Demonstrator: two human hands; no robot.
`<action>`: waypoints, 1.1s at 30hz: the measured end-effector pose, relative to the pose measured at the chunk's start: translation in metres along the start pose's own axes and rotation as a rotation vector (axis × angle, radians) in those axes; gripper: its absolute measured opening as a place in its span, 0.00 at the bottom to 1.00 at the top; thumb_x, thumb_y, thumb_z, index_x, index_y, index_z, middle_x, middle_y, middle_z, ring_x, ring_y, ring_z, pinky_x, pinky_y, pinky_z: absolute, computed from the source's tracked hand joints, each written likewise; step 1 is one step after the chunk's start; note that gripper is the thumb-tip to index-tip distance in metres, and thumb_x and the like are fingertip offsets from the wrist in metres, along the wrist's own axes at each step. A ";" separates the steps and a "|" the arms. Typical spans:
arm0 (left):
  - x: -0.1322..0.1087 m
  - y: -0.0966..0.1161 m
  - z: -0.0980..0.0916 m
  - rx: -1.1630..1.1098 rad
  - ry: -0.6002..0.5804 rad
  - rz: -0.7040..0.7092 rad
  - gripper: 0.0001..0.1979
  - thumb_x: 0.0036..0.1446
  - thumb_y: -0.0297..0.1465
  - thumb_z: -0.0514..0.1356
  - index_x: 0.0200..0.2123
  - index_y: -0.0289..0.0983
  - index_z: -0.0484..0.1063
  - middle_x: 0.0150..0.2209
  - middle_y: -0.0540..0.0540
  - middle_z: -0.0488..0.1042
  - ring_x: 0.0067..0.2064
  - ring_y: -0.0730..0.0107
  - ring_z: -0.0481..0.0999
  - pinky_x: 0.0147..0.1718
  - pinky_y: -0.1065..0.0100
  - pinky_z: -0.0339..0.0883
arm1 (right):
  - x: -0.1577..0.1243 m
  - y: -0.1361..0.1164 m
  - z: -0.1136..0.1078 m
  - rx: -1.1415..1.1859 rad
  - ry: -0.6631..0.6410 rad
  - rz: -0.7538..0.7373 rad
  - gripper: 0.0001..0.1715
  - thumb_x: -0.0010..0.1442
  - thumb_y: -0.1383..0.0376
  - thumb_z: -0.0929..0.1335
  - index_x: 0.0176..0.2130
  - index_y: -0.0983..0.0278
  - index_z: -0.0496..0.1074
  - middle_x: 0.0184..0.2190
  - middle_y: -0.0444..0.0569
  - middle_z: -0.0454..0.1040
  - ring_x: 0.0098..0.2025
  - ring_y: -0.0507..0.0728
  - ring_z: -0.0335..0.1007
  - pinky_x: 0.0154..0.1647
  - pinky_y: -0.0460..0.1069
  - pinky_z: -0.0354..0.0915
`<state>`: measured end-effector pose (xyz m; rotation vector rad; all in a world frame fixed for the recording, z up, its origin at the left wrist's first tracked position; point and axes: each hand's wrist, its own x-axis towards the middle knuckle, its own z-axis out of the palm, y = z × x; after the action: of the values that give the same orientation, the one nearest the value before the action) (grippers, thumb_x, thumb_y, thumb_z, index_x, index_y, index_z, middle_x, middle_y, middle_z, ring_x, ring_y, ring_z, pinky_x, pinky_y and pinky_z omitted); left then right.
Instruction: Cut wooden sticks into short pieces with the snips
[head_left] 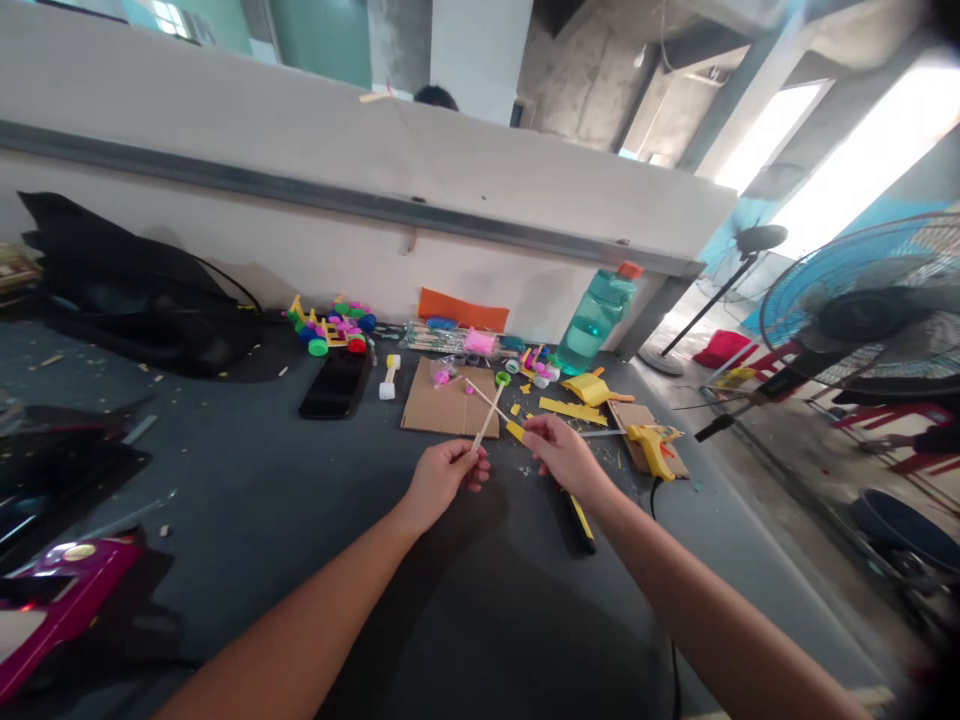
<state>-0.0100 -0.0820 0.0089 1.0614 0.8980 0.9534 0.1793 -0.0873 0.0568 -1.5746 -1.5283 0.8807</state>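
My left hand (448, 474) is closed, pinching a pale wooden stick (489, 418) that slants up and away. The stick's far end overlaps a small green ring (502, 379); I cannot tell if they are joined. Between the fingertips of my right hand (556, 452) is a small yellow piece (515, 430), with a thin pale stick (491, 402) running from it across the wooden one. A pink bead (469, 388) shows near that thin stick's far end. Behind both sticks lies a cardboard sheet (427, 405). Below my right hand rests a black and yellow cutter (579, 520).
A yellow glue gun (654, 450) and yellow scraps (574, 410) lie to the right, near a water bottle (596, 325). Further left are a phone (335, 384), colourful wheeled toys (334, 325) and a black bag (135, 290). A fan (862, 310) stands beyond the table's right edge.
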 end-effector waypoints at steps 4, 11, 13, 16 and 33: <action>-0.001 0.004 -0.001 0.029 0.032 0.003 0.13 0.51 0.37 0.60 0.34 0.31 0.72 0.31 0.43 0.75 0.30 0.71 0.75 0.27 0.71 0.71 | -0.019 0.010 -0.035 -0.863 0.034 -0.011 0.32 0.50 0.48 0.66 0.48 0.67 0.66 0.43 0.60 0.68 0.46 0.67 0.64 0.44 0.58 0.58; -0.002 0.002 0.002 0.058 0.030 0.001 0.12 0.51 0.35 0.60 0.33 0.31 0.73 0.30 0.42 0.75 0.30 0.70 0.75 0.25 0.72 0.70 | -0.048 0.040 -0.038 -1.132 -0.064 0.228 0.45 0.48 0.44 0.65 0.54 0.72 0.59 0.46 0.66 0.66 0.50 0.72 0.61 0.43 0.58 0.58; -0.003 0.003 0.001 0.082 0.036 0.008 0.13 0.51 0.36 0.60 0.34 0.31 0.73 0.31 0.42 0.75 0.30 0.70 0.76 0.25 0.71 0.70 | -0.042 0.044 -0.042 -1.078 -0.044 0.277 0.36 0.48 0.50 0.65 0.49 0.72 0.64 0.45 0.65 0.67 0.49 0.70 0.63 0.43 0.56 0.58; -0.003 0.004 -0.003 0.195 0.079 0.057 0.13 0.53 0.37 0.58 0.34 0.32 0.73 0.31 0.43 0.75 0.30 0.69 0.76 0.25 0.71 0.71 | -0.039 0.040 -0.054 -0.916 -0.052 0.350 0.27 0.46 0.58 0.64 0.44 0.72 0.66 0.42 0.62 0.69 0.45 0.65 0.65 0.41 0.51 0.59; 0.013 -0.005 -0.027 0.594 0.279 0.195 0.12 0.57 0.35 0.51 0.32 0.36 0.73 0.27 0.48 0.74 0.27 0.71 0.76 0.26 0.73 0.70 | -0.036 -0.002 -0.006 -0.280 -0.427 0.100 0.12 0.44 0.66 0.63 0.34 0.64 0.65 0.29 0.43 0.68 0.32 0.54 0.61 0.30 0.46 0.52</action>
<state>-0.0301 -0.0627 -0.0047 1.5644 1.3785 1.0393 0.1818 -0.1231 0.0601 -1.7500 -1.9539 1.1542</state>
